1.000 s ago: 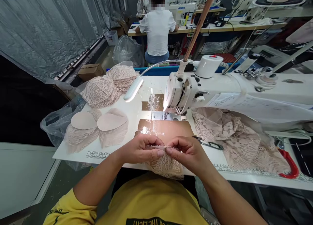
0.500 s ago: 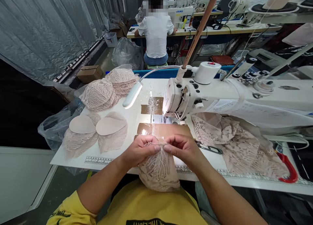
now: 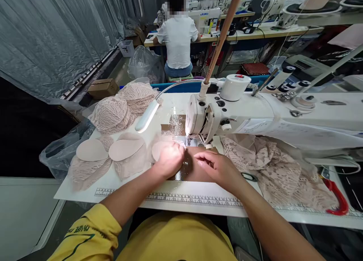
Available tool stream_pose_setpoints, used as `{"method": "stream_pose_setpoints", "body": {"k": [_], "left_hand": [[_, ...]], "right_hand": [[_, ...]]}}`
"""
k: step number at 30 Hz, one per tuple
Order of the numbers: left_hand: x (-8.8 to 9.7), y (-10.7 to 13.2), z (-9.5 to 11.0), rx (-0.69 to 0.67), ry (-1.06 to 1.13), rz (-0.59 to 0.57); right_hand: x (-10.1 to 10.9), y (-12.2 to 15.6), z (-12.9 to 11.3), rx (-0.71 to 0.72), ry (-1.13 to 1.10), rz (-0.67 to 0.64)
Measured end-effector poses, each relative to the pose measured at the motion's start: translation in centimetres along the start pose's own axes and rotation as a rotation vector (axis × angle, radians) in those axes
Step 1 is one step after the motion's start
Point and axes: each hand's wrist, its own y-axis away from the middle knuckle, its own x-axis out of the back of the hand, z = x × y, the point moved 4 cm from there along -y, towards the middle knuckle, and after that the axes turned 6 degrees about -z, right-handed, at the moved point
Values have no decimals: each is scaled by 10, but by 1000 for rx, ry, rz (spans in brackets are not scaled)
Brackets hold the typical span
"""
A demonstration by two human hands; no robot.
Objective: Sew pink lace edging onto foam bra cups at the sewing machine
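My left hand is closed on a beige lace piece with a smooth pad on it, at the sewing machine near its presser foot. The hand hides part of the lace. To the right, my right hand hovers over the shiny brown sheet on the machine bed. Its fingers are loosely bent, with thumb and forefinger apart and nothing visible between them. Two lace pieces with smooth oval pads lie to the left.
Stacks of lace cups sit at the back left, beside a bent lamp. Crumpled lace fabric and a red handle lie right; black snips are near my right hand. A ruler strip runs along the front edge.
Both hands have moved forward from the table's front edge to the machine. The gathered lace has gone from in front of my body to beside the presser foot, and my right hand has let go.
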Motion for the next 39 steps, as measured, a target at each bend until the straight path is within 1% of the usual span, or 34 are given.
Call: {"method": "stream_pose_setpoints", "body": {"k": [2, 3, 5, 7, 8, 10, 11, 12, 13, 14, 15, 17, 18, 20, 23, 27, 30, 37, 39], "left_hand": [[-19, -7, 22, -17, -20, -45], [-23, -6, 29, -30, -30, -70], [-23, 0, 38, -55, -44, -128], [-12, 7, 36, -65, 1, -165], [-5, 10, 33, -75, 66, -181], [7, 14, 24, -133, 274, -245], [10, 15, 19, -174, 388, -284], [12, 14, 14, -203, 481, -294], [12, 13, 9, -220, 543, -272], [10, 10, 4, -228, 568, -214], [7, 8, 0, -234, 558, -128], [-3, 3, -5, -271, 473, 31], [-9, 1, -5, -296, 422, 81], [-20, -3, -6, -324, 343, 132], [-26, -11, -10, -343, 317, 135], [-23, -20, -15, -373, 314, 120], [-24, -22, -15, -375, 311, 115], [-31, -23, -18, -314, 379, 151], [-32, -26, -21, -278, 378, 134]], "right_hand": [[-5, -13, 2, 47, 89, -5], [-9, -18, 4, 71, 132, -6], [-19, -24, 8, 113, 229, -12], [-29, -26, 11, 131, 341, -21], [-33, -26, 11, 136, 399, -32], [-39, -24, 11, 143, 506, -55], [-40, -23, 11, 144, 552, -61], [-41, -22, 11, 143, 594, -61], [-42, -22, 11, 137, 630, -54], [-42, -22, 11, 125, 661, -44], [-42, -23, 11, 111, 687, -33], [-41, -25, 12, 79, 721, -23], [-41, -27, 12, 63, 730, -21], [-39, -30, 11, 35, 742, -11], [-38, -35, 11, -2, 760, 12], [-37, -38, 13, -36, 762, 49], [-38, -38, 15, -47, 755, 74], [-40, -34, 15, 15, 772, 96], [-39, -34, 15, 35, 768, 115]]}}
